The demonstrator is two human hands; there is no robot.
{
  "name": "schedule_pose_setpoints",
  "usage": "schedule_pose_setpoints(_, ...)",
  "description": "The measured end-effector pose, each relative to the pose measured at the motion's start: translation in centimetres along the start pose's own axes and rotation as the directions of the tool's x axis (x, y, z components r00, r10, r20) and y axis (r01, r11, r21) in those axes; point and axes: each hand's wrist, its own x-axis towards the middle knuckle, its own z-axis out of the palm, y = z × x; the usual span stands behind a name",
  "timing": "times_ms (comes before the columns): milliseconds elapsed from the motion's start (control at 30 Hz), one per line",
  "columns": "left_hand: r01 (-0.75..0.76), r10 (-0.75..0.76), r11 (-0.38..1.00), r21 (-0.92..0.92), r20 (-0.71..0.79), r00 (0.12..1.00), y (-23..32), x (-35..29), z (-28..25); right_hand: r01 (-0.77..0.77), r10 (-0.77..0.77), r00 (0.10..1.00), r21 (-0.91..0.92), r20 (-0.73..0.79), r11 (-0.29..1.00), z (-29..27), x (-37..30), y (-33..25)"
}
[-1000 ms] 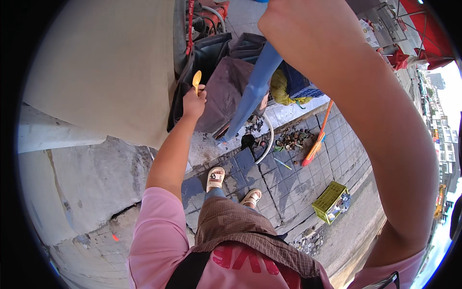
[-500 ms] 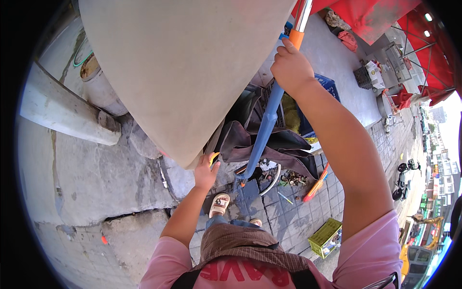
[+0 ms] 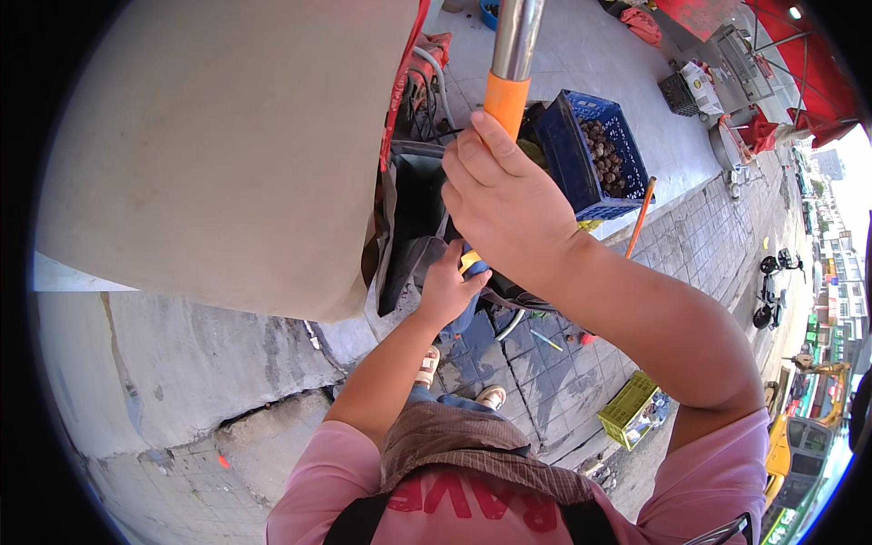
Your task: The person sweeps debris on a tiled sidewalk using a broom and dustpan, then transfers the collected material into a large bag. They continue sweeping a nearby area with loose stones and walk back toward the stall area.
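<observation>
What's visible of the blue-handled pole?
The pole has a shiny, metal-looking shaft, an orange collar and, below, a blue section. It slants down-left from the top edge, which crops it. The right hand grips it at the collar's lower end; the left hand partly hides the blue section, contact unclear.

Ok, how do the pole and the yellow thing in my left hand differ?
The pole shows silver and orange parts; the yellow thing shows one colour. The pole extends beyond your right hand; the yellow thing is partly hidden by your left hand. Both are held.
</observation>
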Motion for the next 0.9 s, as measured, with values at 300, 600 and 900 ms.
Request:
schedule_pose_setpoints(300, 0.043, -0.024, 0.983, -0.181, 0.103, 0.994, -1.9, 0.2, 0.4, -0.791, 0.661, -0.088, 0.351, 0.745, -0.501, 16.0, -28.1, -15.7)
schedule_pose_setpoints(600, 0.208, -0.172, 0.916, -0.343, 0.133, 0.976, -0.4, -1.3, -0.2, 0.044, -0.174, -0.48, -0.175, 0.86, -0.984, 20.2, -39.9, -20.7)
schedule_pose_setpoints(900, 0.299, -0.308, 0.944, -0.137, -0.053, 0.95, 0.8, -1.6, 1.3, 0.367, -0.221, -0.704, 0.079, 0.675, -0.927, 30.3, -45.7, -21.4)
